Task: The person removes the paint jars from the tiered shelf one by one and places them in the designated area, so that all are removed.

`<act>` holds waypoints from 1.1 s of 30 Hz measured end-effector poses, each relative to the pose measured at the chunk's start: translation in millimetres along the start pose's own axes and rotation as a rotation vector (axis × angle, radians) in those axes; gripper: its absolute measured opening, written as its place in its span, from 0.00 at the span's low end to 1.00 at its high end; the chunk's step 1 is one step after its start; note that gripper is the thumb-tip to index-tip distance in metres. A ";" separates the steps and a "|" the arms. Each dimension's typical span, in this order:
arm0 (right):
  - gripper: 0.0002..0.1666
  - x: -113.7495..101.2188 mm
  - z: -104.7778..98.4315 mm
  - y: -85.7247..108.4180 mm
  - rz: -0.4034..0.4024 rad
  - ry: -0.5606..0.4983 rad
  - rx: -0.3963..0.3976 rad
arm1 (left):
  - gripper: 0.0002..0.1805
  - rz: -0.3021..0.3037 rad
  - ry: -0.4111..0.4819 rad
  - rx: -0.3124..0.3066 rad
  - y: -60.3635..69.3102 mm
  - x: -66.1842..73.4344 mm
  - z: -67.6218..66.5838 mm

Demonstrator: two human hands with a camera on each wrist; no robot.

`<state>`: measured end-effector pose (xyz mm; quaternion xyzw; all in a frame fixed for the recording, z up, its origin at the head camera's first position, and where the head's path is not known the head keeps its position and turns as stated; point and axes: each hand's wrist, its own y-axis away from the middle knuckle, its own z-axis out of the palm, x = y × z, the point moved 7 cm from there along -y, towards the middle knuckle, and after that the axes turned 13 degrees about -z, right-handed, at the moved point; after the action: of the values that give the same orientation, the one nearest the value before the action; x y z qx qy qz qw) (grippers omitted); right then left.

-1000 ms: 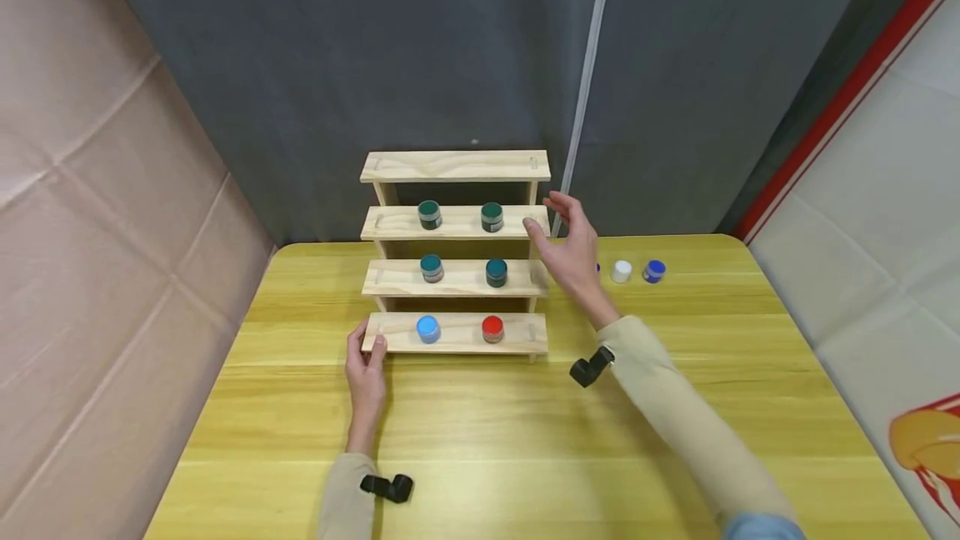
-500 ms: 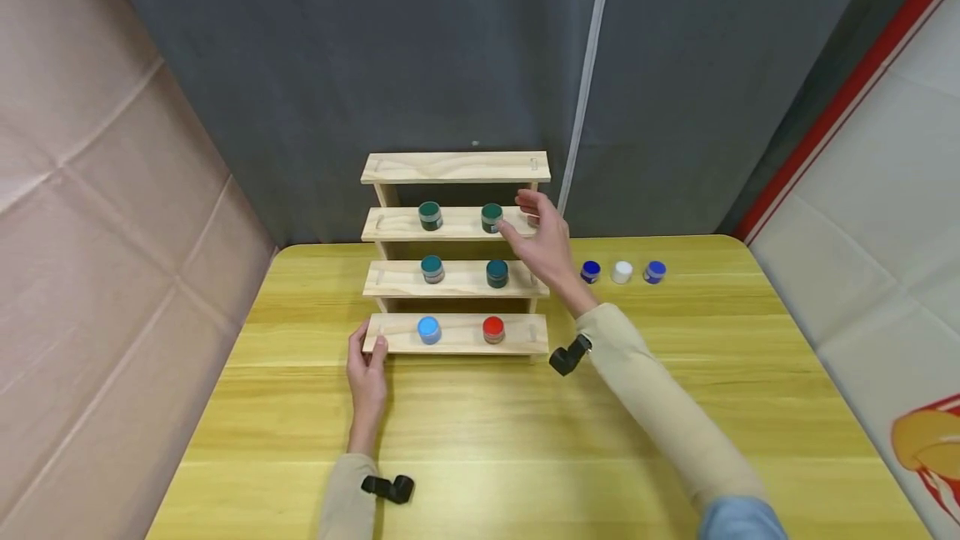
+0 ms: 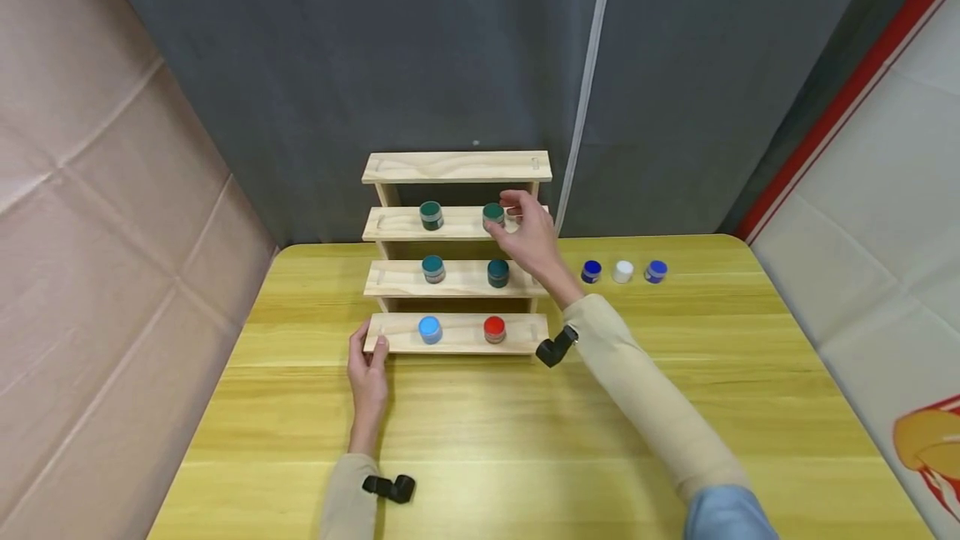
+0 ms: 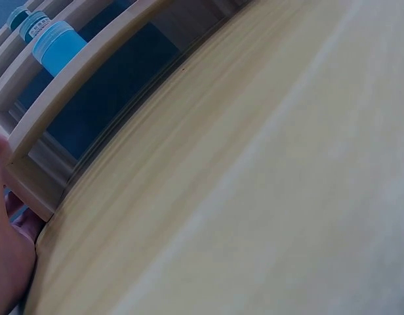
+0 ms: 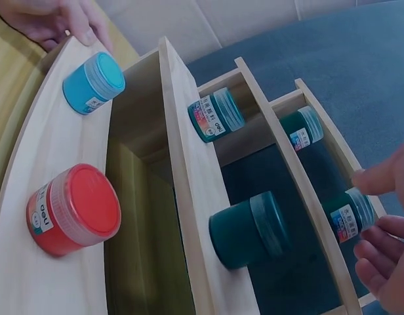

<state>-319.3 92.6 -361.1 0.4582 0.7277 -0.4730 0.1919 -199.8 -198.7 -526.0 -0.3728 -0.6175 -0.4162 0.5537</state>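
I took this for a makeshift recording booth: dark grey cloth hung behind the bench, a creased pinkish sheet walled the left, and a white sheet with a red border and a printed picture closed the right. Small black cameras sat at both sleeves.

Six jars stand on the rack, three more jars to its right.

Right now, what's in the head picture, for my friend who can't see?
A right hand is at a green jar on a wooden rack; the left hand holds its bottom shelf. Five more jars stand on the rack, three on the table.
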 end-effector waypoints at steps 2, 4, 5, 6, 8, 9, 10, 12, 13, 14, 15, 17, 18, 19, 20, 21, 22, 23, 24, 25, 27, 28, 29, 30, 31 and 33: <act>0.31 0.4 1.9 -0.7 0.015 0.022 -0.013 | 0.25 -0.006 -0.003 0.000 0.0 -0.1 0.0; 0.29 1.1 3.8 -1.5 0.026 0.060 -0.025 | 0.25 -0.011 -0.013 0.000 0.7 0.6 0.0; 0.29 1.5 4.7 -1.8 0.031 0.074 -0.028 | 0.25 -0.012 -0.018 0.000 1.3 0.9 -0.1; 0.28 1.7 5.4 -2.2 0.034 0.093 -0.031 | 0.25 -0.013 -0.023 0.001 1.7 1.6 -0.1; 0.27 2.3 6.8 -2.6 0.038 0.126 -0.036 | 0.25 -0.013 -0.023 -0.001 2.6 2.9 0.1; 0.26 1.9 7.2 -2.7 0.036 0.137 -0.035 | 0.25 -0.011 -0.025 0.000 2.8 3.5 0.2; 0.25 2.0 7.7 -2.6 0.037 0.140 -0.033 | 0.25 -0.010 -0.024 -0.001 2.5 3.6 0.2; 0.25 1.3 7.8 -2.1 0.031 0.139 -0.021 | 0.25 -0.008 -0.024 0.000 1.9 3.0 0.2; 0.24 1.0 7.5 -1.5 0.029 0.134 -0.011 | 0.25 -0.004 -0.025 0.000 1.8 3.0 0.3; 0.24 0.6 7.1 -0.8 0.025 0.129 -0.001 | 0.25 0.001 -0.027 0.002 1.3 2.4 0.3; 0.24 0.4 6.5 -0.1 0.022 0.121 0.010 | 0.25 0.000 -0.025 0.003 -0.8 -1.2 0.0; 0.23 -0.3 5.4 1.2 0.013 0.102 0.033 | 0.25 -0.002 -0.018 0.010 -5.6 -9.6 -0.8; 0.23 -0.8 4.7 1.8 0.005 0.097 0.044 | 0.25 -0.006 -0.013 0.013 -8.4 -14.4 -1.2; 0.23 -0.5 3.3 2.7 0.003 0.087 0.057 | 0.25 -0.010 -0.009 0.017 -10.8 -18.9 -1.2; 0.23 -0.3 2.1 3.6 -0.002 0.076 0.069 | 0.25 -0.016 -0.007 0.020 -13.6 -24.1 -1.6; 0.23 0.1 0.7 4.4 -0.006 0.068 0.082 | 0.25 -0.020 -0.002 0.021 -16.1 -29.0 -1.7; 0.23 0.7 -0.6 5.4 -0.010 0.062 0.094 | 0.25 -0.022 -0.003 0.024 -16.8 -30.9 -1.7; 0.23 1.5 -2.2 6.3 -0.014 0.059 0.107 | 0.25 -0.022 -0.005 0.025 -17.3 -32.4 -1.8; 0.23 2.5 -3.8 7.4 -0.018 0.056 0.120 | 0.25 -0.020 -0.005 0.026 -17.5 -33.1 -1.8; 0.23 3.6 -5.6 8.6 -0.021 0.049 0.134 | 0.25 -0.017 -0.005 0.025 -17.5 -33.4 -1.7; 0.23 5.4 -9.3 10.8 -0.034 0.050 0.159 | 0.25 -0.011 -0.003 0.023 -17.8 -33.8 -1.6; 0.23 6.3 -11.3 11.9 -0.042 0.050 0.171 | 0.25 -0.011 -0.004 0.023 -17.9 -33.9 -1.7; 0.24 6.7 -13.5 13.1 -0.051 0.050 0.185 | 0.25 -0.009 -0.006 0.023 -17.7 -33.4 -1.6; 0.24 7.3 -15.7 14.2 -0.059 0.047 0.198 | 0.25 -0.011 -0.009 0.022 -17.9 -33.4 -1.5; 0.24 8.0 -17.8 15.2 -0.067 0.046 0.212 | 0.25 -0.015 -0.013 0.022 -17.9 -33.4 -1.5; 0.23 9.6 -21.9 17.2 -0.078 0.039 0.239 | 0.25 -0.021 -0.016 0.019 -17.3 -32.1 -1.5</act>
<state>-306.1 118.5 -366.2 0.4583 0.6869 -0.5545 0.1031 -211.6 -206.6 -559.6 -0.3643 -0.6296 -0.4130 0.5480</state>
